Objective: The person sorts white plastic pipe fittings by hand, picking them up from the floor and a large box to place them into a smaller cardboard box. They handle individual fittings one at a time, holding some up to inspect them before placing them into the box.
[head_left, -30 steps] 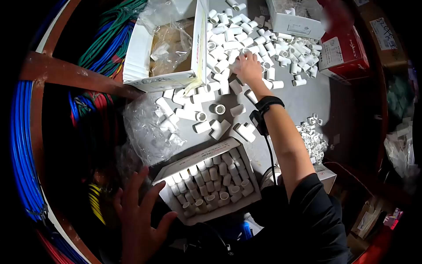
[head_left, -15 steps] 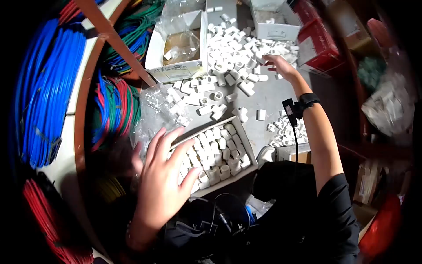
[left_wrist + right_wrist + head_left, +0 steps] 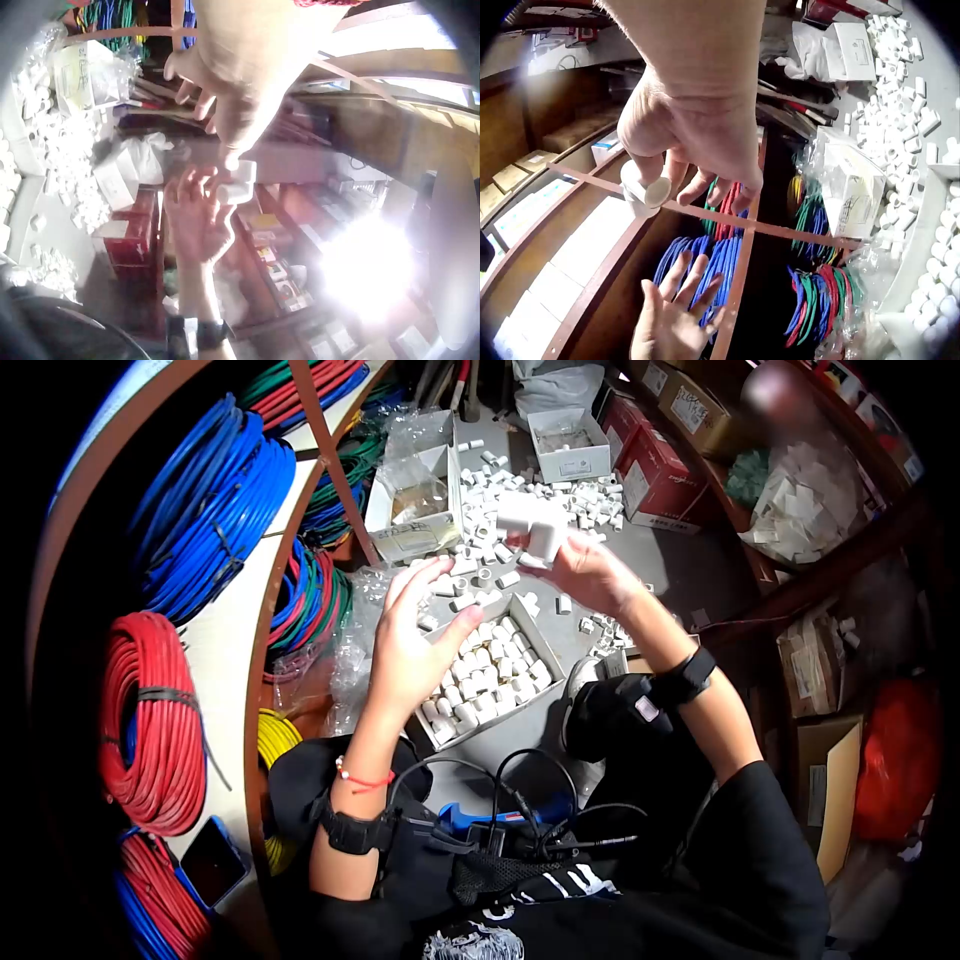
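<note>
My right hand (image 3: 600, 572) is raised in front of me and pinches a white plastic pipe tee (image 3: 544, 538) between thumb and fingers. In the right wrist view, the open end of the tee (image 3: 658, 193) shows by the thumb. To its left, my left hand (image 3: 408, 650) is held up with fingers extended and nothing in it. From the left wrist view, the left fingertips overlap the tee (image 3: 237, 193). Below both hands stands a white carton (image 3: 552, 648) packed with rows of upright white fittings (image 3: 484, 678).
Loose white fittings (image 3: 600, 500) lie heaped on the grey floor beyond the carton. White boxes (image 3: 412, 542) and a red box (image 3: 655, 485) stand behind. Coils of blue cable (image 3: 205, 510) and red cable (image 3: 150, 725) fill the left shelf. Clear plastic wrap (image 3: 350, 650) hangs beside the carton.
My right hand has left the heap of fittings and come up toward me with the tee. The left hand has risen beside it. The head view has shifted, showing more of the shelves.
</note>
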The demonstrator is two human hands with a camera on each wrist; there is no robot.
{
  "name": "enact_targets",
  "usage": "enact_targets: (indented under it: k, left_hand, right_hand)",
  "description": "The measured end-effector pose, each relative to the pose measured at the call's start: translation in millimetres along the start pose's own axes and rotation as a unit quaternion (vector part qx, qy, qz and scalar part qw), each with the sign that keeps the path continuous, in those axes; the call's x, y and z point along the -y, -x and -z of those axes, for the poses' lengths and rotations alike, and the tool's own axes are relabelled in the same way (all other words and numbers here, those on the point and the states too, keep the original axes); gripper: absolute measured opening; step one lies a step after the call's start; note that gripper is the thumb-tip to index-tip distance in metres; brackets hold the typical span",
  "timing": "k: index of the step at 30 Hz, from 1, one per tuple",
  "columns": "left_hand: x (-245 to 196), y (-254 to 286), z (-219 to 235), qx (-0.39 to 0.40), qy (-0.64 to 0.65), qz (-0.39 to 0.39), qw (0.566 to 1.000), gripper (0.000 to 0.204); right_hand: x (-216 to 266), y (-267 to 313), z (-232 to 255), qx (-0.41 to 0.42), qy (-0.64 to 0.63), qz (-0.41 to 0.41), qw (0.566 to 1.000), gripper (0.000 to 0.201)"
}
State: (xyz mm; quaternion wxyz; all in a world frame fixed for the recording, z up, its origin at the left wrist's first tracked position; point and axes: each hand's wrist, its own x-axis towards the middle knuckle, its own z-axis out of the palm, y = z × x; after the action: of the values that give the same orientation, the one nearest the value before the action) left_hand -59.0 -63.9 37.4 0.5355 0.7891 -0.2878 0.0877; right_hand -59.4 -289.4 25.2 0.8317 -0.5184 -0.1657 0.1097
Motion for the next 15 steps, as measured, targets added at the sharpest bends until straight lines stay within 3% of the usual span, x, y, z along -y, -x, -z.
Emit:
enact_targets:
  k: [3, 8, 9, 13, 15]
  left_hand:
    - [2, 4, 12, 0.031, 0.077, -0.03, 0.996, 0.049]
    - [-5, -3, 13, 0.021, 0.099, -0.06, 0.993, 0.03]
    - [-3, -3, 12, 0.016, 0.096, -0.059, 0.993, 0.028]
    - [-3, -5, 9, 0.0, 0.099, -0.072, 0.992, 0.039]
    - [-1, -2, 5, 0.013, 0.157, -0.034, 0.987, 0.05]
  right_hand:
    - [-17, 16, -31, 0.123, -0.098, -0.047, 0.986, 0.047]
    - [-46, 21, -45, 0.103, -0.152, -0.119, 0.976, 0.039]
    - [-52, 18, -38, 0.126, -0.17, -0.128, 0.969, 0.047]
    - [-50, 18, -44, 0.099, -0.167, -0.121, 0.973, 0.042]
    - [-43, 18, -47, 0.087, -0.16, -0.114, 0.977, 0.042]
